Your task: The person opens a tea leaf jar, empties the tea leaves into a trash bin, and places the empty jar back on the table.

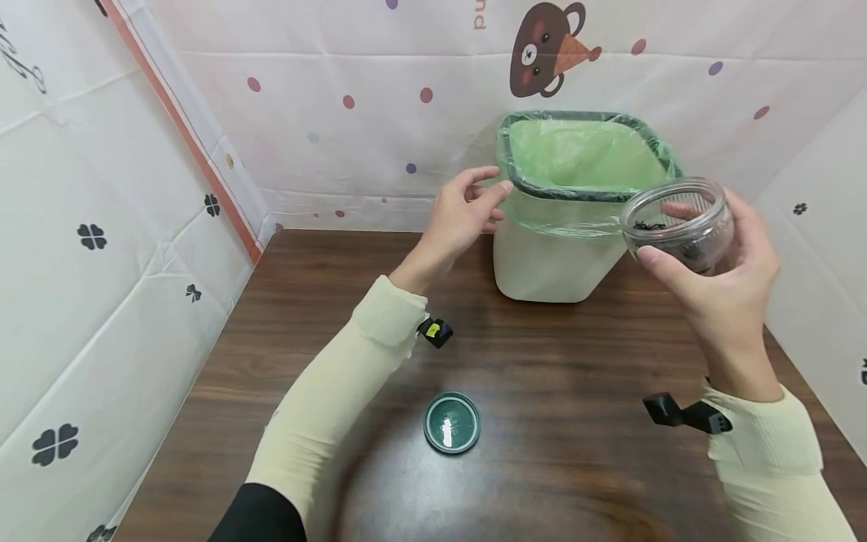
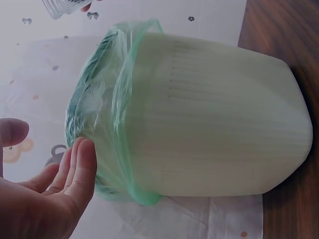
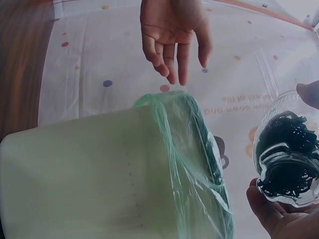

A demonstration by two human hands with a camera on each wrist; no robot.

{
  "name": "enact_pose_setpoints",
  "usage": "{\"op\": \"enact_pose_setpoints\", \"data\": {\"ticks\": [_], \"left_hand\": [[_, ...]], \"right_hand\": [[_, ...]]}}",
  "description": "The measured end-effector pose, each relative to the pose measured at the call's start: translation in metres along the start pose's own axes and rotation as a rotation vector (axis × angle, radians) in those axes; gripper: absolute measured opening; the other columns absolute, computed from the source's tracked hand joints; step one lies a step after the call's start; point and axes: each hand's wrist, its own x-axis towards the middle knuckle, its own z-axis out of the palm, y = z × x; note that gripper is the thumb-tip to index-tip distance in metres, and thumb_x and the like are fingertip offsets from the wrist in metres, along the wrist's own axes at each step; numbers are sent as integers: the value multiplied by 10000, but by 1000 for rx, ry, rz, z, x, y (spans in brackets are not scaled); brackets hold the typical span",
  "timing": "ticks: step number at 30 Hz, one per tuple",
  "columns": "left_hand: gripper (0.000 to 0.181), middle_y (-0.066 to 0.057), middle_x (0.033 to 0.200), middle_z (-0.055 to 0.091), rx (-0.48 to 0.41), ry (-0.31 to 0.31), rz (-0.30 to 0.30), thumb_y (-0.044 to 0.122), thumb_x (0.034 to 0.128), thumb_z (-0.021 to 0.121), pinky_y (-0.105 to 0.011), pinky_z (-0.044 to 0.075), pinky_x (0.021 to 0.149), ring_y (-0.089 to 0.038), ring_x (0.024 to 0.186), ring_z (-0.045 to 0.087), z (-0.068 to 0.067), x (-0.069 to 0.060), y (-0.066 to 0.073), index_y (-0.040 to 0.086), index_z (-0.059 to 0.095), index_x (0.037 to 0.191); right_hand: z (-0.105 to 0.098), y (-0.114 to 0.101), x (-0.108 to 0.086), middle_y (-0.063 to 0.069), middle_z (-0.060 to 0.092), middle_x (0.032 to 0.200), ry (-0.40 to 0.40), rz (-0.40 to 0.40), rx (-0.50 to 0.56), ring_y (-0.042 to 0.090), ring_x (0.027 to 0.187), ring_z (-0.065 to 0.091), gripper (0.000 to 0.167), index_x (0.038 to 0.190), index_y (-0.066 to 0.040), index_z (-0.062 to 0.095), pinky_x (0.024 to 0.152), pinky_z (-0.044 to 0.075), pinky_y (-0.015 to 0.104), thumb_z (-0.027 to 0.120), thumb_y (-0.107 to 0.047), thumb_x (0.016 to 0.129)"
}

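Note:
My right hand [image 1: 731, 278] grips a clear glass jar [image 1: 698, 245], tilted, at the right front corner of a bin's rim. Dark shredded bits [image 3: 289, 134] lie inside the jar in the right wrist view. The pale bin [image 1: 549, 256] has a green bag [image 1: 576, 154] folded over its rim. Beside the bin's left rim is my left hand [image 1: 463, 207], fingers relaxed and holding nothing; the left wrist view shows its fingertips [image 2: 85, 149] close to the bag, contact unclear. A round green lid [image 1: 452, 423] lies on the table.
The brown wooden table [image 1: 542, 361] reaches back to a patterned sheet [image 1: 339, 135] hanging behind the bin. More of that pale sheeting stands along the left and right sides of the table.

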Motion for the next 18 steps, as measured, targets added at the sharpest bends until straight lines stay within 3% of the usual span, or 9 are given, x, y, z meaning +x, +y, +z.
{"op": "enact_pose_setpoints", "data": {"ticks": [4,11,18], "left_hand": [[413,-66,1065,700,-14,19,-28,260,984,679,-334,596,730,-246,845,697,2,6,1,106,601,1359],[409,-67,1068,689,-11,22,-51,267,987,677,-389,595,771,-346,942,685,1,13,2,99,600,1352],[404,-47,1089,686,-43,27,-81,282,981,685,-393,599,761,-289,911,686,-1,19,2,109,608,1337]], "right_hand": [[0,-1,3,309,636,1093,-2,-4,-34,343,1011,629,678,1273,148,593,807,542,258,734,255,619],[-5,4,6,311,637,1070,4,-6,-24,335,992,631,672,1270,156,589,805,540,260,735,253,621],[-3,0,10,288,637,1061,22,-27,-65,310,977,622,627,1260,136,611,811,523,252,747,177,649]]}}
